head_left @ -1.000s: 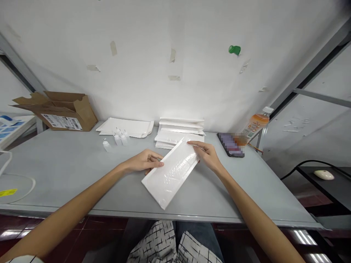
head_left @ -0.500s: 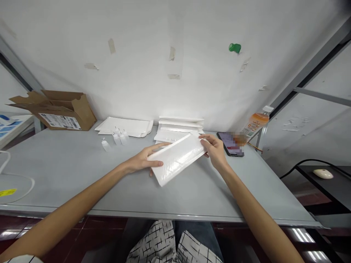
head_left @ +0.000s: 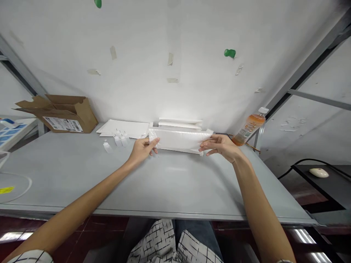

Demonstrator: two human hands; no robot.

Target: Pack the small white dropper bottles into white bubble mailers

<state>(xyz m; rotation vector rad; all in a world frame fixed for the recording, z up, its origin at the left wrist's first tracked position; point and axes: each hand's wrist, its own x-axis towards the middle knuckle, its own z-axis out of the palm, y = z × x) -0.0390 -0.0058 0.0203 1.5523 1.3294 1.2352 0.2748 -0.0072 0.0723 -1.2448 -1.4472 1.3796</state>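
Note:
A flat white packet [head_left: 178, 140] with a shiny plastic surface is stretched level between my two hands, just above the table. My left hand [head_left: 143, 149] pinches its left end, thumb on the front and fingers behind. At the right end my right hand [head_left: 221, 146] grips the packet's edge, with some fingers hidden behind it and others below. More white packets [head_left: 179, 122] lie right behind it against the wall, partly covered by the one I hold. Left of them rests a stack of flat white sheets or envelopes [head_left: 124, 128].
Several small translucent bottles [head_left: 118, 140] stand left of my left hand. An opened cardboard box [head_left: 68, 115] sits at the back left. An orange drink bottle [head_left: 251, 128] stands at the back right. A white cable [head_left: 26, 179] lies on the left of the grey table [head_left: 170, 190].
The packet has turned from a slant to level and moved back toward the wall, both hands still on it. My right hand has shifted right and now covers most of the phone.

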